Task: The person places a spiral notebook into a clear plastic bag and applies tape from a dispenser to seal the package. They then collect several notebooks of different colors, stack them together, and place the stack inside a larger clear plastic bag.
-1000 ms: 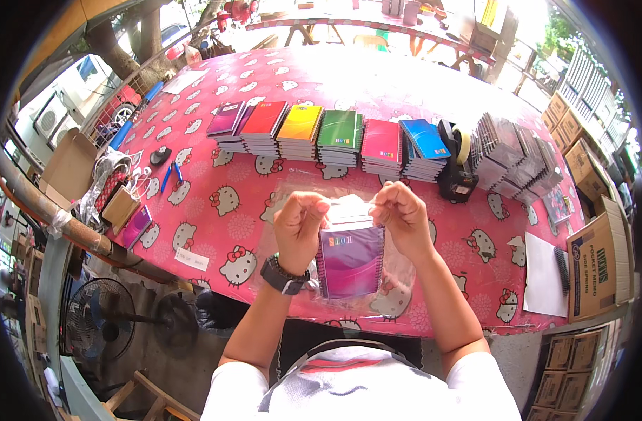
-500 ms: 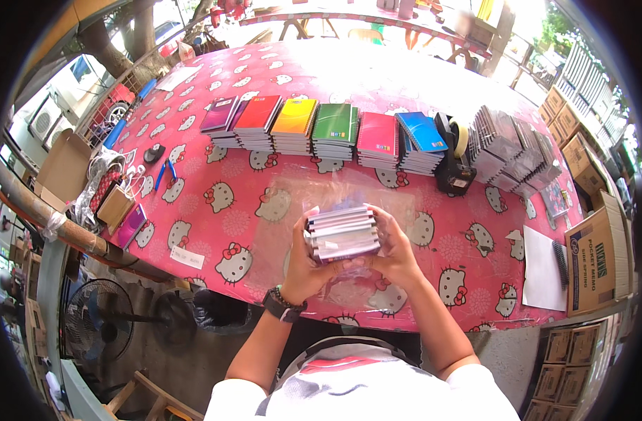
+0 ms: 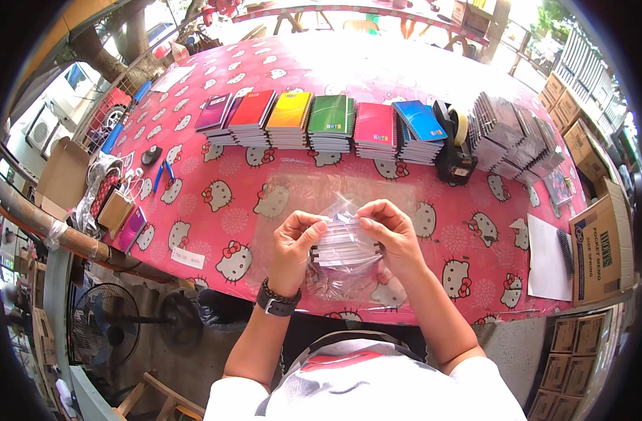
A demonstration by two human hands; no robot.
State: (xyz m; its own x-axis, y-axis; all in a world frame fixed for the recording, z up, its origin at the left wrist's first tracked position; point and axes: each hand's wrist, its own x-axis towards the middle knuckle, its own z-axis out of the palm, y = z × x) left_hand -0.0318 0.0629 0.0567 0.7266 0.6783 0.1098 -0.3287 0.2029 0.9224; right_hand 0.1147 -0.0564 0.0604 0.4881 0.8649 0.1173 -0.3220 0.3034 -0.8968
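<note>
A small stack of notebooks (image 3: 345,247) sits inside a clear plastic bag (image 3: 343,279) near the table's front edge, page edges facing up toward me. My left hand (image 3: 293,245) pinches the bag's film between thumb and fingers at the stack's upper left corner. At the upper right corner my right hand (image 3: 392,235) does the same, its fingers curled over the film. Beneath them a clear plastic sheet (image 3: 275,193) lies flat on the pink patterned tablecloth (image 3: 215,165).
Beyond my hands stand notebook piles in a row, from purple (image 3: 215,112) to blue (image 3: 420,121). Right of them are a black tape dispenser (image 3: 455,165) and clear-wrapped notebooks (image 3: 502,133). Blue-handled pliers (image 3: 164,175) lie left; a cardboard box (image 3: 601,256) and white paper (image 3: 547,263) sit right.
Both hands have shifted from cupping the stack's sides to pinching the bag's film at its upper corners. The film now covers more of the stack.
</note>
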